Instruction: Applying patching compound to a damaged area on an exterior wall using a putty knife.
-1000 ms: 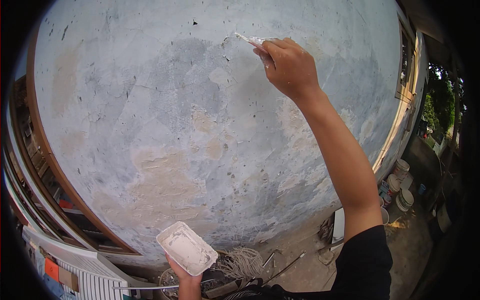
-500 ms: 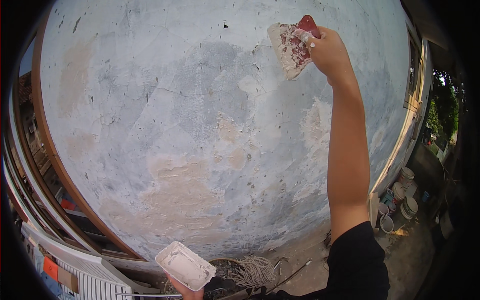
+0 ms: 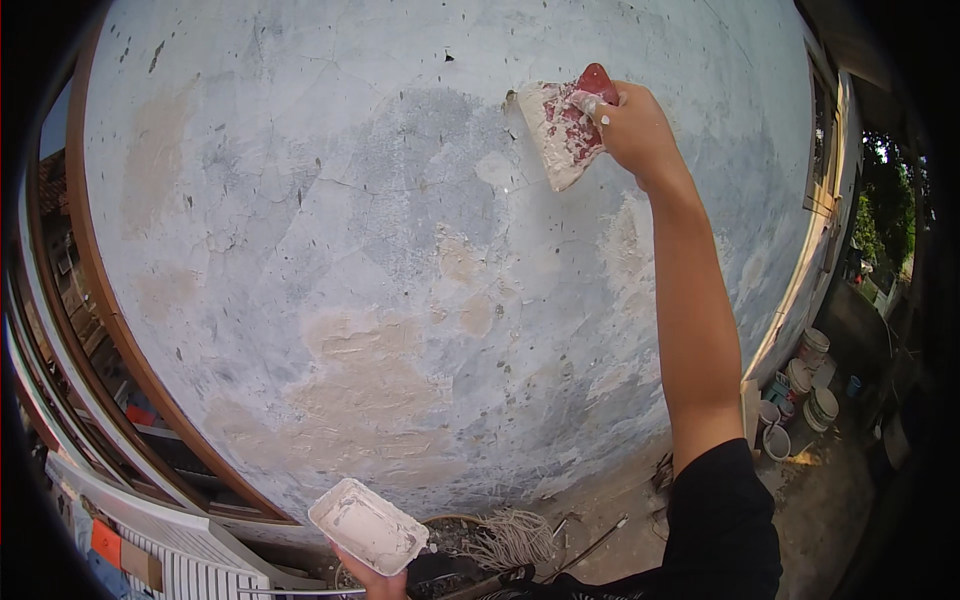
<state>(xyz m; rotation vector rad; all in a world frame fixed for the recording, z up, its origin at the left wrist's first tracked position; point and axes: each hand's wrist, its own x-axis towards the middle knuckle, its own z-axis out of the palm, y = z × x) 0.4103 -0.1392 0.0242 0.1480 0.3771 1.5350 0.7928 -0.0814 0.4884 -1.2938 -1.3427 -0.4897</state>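
High on the wall, my right hand [image 3: 640, 130] is closed around a red putty scraper [image 3: 570, 128]. Pale putty coats much of its blade, and the blade's left edge lies at or close to the wall surface, beside a small dark crack. The wall [image 3: 380, 220] is worn blue-white paint with cracks, specks and beige patches of filler [image 3: 365, 385]. At the bottom, my left hand [image 3: 372, 575] grips a white rectangular tub [image 3: 368, 525] from below, its inside smeared with pale putty. Most of that hand's fingers are hidden under the tub.
A brown-framed window [image 3: 110, 300] runs up the left side, with a white slatted piece [image 3: 190, 560] below it. Bundled rope [image 3: 510, 540] lies at the wall's foot. Several paint buckets [image 3: 800, 380] stand on the ground at the right.
My right hand has brought the scraper left and downward along the wall, toward the small crack. The left hand and tub have barely shifted.
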